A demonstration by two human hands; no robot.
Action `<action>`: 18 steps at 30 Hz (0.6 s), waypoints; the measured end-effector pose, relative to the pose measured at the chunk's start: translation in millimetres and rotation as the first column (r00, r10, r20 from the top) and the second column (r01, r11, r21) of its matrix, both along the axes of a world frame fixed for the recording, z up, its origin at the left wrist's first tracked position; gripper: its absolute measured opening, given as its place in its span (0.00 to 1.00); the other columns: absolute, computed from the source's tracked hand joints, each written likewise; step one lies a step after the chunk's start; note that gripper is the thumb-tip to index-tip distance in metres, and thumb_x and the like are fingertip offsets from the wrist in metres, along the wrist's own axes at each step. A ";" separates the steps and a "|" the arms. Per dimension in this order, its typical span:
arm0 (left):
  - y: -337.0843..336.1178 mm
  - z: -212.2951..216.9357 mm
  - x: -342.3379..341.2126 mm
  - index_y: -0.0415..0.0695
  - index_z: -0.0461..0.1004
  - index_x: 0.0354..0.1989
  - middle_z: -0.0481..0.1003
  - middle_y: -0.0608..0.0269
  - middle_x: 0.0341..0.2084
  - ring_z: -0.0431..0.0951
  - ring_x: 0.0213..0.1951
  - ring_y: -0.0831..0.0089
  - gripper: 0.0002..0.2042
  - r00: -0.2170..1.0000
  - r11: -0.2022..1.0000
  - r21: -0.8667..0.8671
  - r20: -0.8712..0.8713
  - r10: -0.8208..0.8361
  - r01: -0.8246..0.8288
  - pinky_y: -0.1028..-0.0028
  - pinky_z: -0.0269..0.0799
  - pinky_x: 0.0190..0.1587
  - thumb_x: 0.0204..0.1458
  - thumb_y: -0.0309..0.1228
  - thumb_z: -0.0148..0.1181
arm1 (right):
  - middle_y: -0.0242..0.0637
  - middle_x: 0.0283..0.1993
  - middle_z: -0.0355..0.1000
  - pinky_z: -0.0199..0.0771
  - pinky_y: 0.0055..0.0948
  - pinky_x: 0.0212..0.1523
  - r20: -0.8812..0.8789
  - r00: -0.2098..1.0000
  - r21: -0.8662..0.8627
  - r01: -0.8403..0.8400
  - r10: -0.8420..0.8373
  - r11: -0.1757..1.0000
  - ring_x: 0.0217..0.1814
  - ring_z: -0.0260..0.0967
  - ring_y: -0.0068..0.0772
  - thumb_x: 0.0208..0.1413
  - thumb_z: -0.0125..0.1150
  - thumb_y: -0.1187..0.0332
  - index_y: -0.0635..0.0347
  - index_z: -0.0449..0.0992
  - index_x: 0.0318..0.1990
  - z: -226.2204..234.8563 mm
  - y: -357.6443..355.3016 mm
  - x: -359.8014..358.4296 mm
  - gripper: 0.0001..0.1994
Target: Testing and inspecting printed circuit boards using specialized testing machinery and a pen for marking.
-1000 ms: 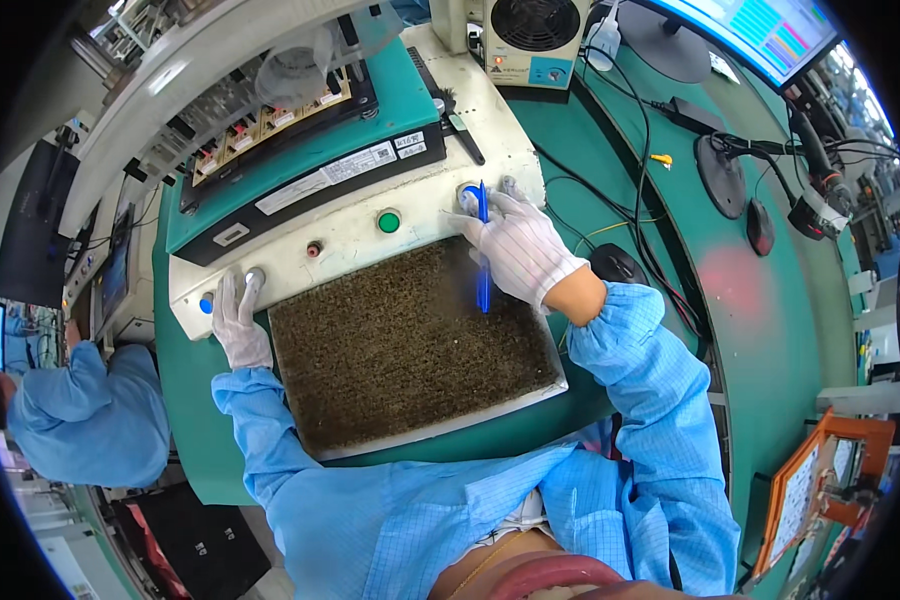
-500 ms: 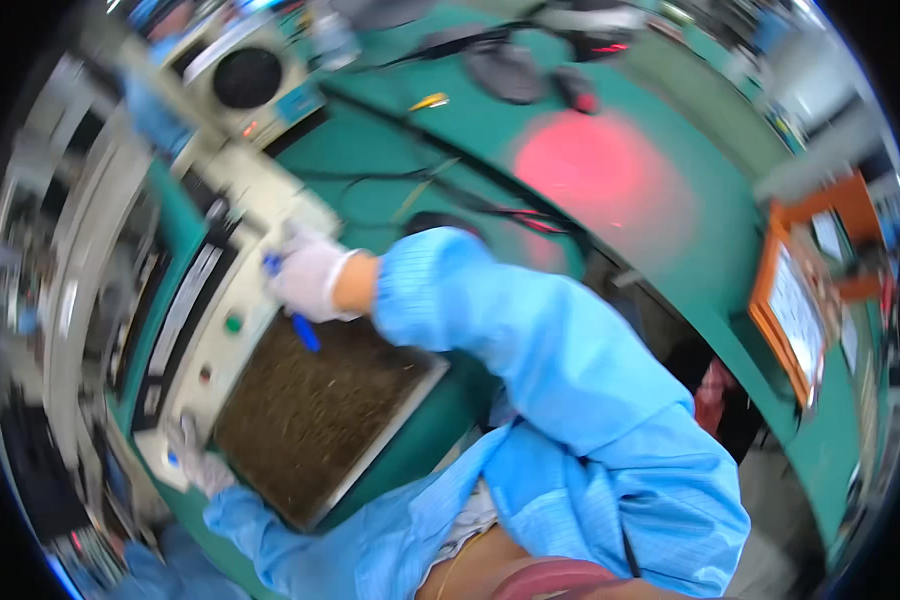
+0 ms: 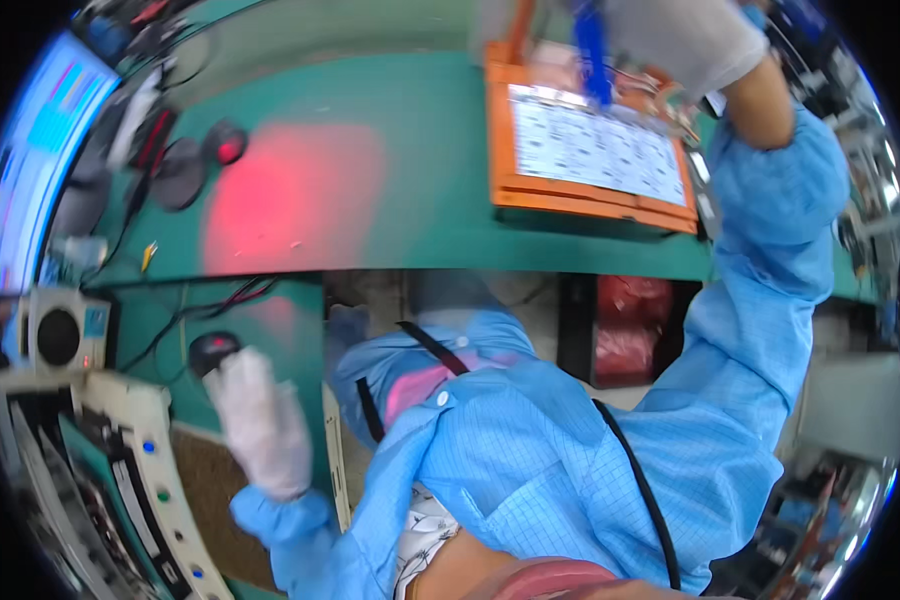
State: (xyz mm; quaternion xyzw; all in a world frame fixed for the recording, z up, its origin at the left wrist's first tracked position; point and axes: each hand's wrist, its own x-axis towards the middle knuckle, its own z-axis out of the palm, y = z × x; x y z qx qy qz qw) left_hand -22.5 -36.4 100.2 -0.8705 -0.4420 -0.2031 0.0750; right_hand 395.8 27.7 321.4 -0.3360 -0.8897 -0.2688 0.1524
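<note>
Gloved hands are far apart in this view. The right hand, in a white glove, is raised at the top of the picture, above an orange tray that lies on the green desk. Its fingers are closed around a blue pen-like tool, which points down toward a white printed sheet on the tray. The hand is blurred, so I cannot tell if the tool tip touches the sheet.

The left hand, also in a white glove, is low on the left side, over the edge of a white machine panel with small coloured buttons. Its fingers are stretched out and loosely open, and they hold nothing. Just above this hand lies a black mouse with cables running from it. Beside the hand is a dark rough mat in the machine.

Further left stands a small white fan unit. Near the top left are a monitor and two dark round stands. The person wears a light blue coat.
</note>
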 end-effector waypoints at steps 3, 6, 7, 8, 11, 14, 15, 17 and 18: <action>30.5 -36.0 104.4 0.36 0.66 0.59 0.68 0.45 0.57 0.64 0.61 0.44 0.28 0.957 0.957 -0.109 0.140 -0.254 0.270 0.47 0.52 0.66 0.47 0.27 0.65 | 0.37 0.32 0.76 0.74 0.29 0.33 -0.004 0.952 0.005 0.307 -0.307 0.952 0.31 0.74 0.32 0.51 0.59 0.74 0.62 0.76 0.46 -1.5 -27.4 81.5 0.13; 63.6 -41.3 191.2 0.34 0.66 0.57 0.69 0.44 0.56 0.64 0.61 0.43 0.29 0.887 0.870 -0.232 0.275 -0.371 0.436 0.48 0.52 0.67 0.46 0.30 0.67 | 0.41 0.44 0.75 0.75 0.26 0.37 -0.336 0.914 -0.233 0.154 -0.228 0.960 0.40 0.75 0.27 0.56 0.57 0.74 0.64 0.74 0.47 -18.0 -49.1 110.8 0.12; 72.2 -37.1 218.0 0.37 0.71 0.53 0.72 0.47 0.53 0.66 0.59 0.44 0.25 0.886 0.848 -0.277 0.255 -0.388 0.452 0.49 0.53 0.67 0.46 0.30 0.67 | 0.43 0.48 0.74 0.74 0.28 0.44 -0.379 0.900 -0.265 0.119 -0.216 0.957 0.47 0.73 0.31 0.55 0.60 0.73 0.63 0.73 0.49 -26.0 -52.2 118.1 0.14; 81.2 -37.2 234.8 0.37 0.71 0.53 0.72 0.47 0.53 0.66 0.59 0.44 0.25 0.880 0.841 -0.278 0.250 -0.404 0.465 0.49 0.53 0.67 0.46 0.30 0.67 | 0.44 0.52 0.72 0.74 0.31 0.52 -0.420 0.885 -0.292 0.078 -0.201 0.953 0.54 0.71 0.35 0.54 0.63 0.72 0.62 0.71 0.50 -33.3 -52.2 124.3 0.16; 102.0 -37.0 264.6 0.46 0.79 0.42 0.76 0.55 0.47 0.70 0.55 0.49 0.14 0.897 0.620 -0.659 0.396 -0.194 0.426 0.53 0.58 0.65 0.43 0.27 0.66 | 0.45 0.51 0.72 0.70 0.39 0.57 -0.509 0.847 -0.146 0.089 -0.152 0.985 0.54 0.70 0.52 0.50 0.67 0.66 0.55 0.71 0.50 -59.5 -32.8 138.9 0.19; 95.0 -42.2 257.9 0.45 0.80 0.40 0.77 0.56 0.45 0.71 0.53 0.50 0.14 0.879 0.681 -0.600 0.454 -0.142 0.420 0.54 0.59 0.64 0.42 0.25 0.66 | 0.45 0.51 0.71 0.72 0.41 0.54 -0.147 0.986 0.197 0.111 -0.082 0.974 0.52 0.72 0.49 0.52 0.65 0.63 0.53 0.72 0.48 -67.5 -3.0 152.3 0.17; 94.6 -43.5 254.5 0.44 0.79 0.40 0.77 0.57 0.43 0.72 0.52 0.51 0.15 0.873 0.690 -0.585 0.467 -0.143 0.426 0.53 0.60 0.63 0.40 0.24 0.66 | 0.41 0.47 0.74 0.74 0.44 0.50 -0.119 0.987 0.182 0.129 -0.108 0.975 0.46 0.74 0.45 0.53 0.63 0.61 0.53 0.74 0.45 -65.1 0.0 148.8 0.14; 95.0 -43.7 260.4 0.44 0.79 0.40 0.77 0.56 0.44 0.72 0.52 0.52 0.15 0.832 0.694 -0.515 0.505 -0.228 0.503 0.53 0.60 0.63 0.40 0.24 0.66 | 0.40 0.42 0.75 0.75 0.41 0.48 -0.023 0.998 0.290 0.069 -0.065 0.954 0.43 0.75 0.43 0.53 0.63 0.61 0.55 0.75 0.43 -57.3 0.4 159.0 0.13; 95.1 -43.9 266.6 0.44 0.79 0.41 0.77 0.56 0.45 0.72 0.53 0.53 0.15 0.792 0.681 -0.458 0.525 -0.311 0.571 0.53 0.60 0.63 0.41 0.25 0.66 | 0.39 0.37 0.76 0.76 0.39 0.46 0.062 0.997 0.378 0.011 -0.037 0.926 0.40 0.76 0.41 0.54 0.62 0.60 0.57 0.76 0.42 -50.9 -1.3 164.5 0.13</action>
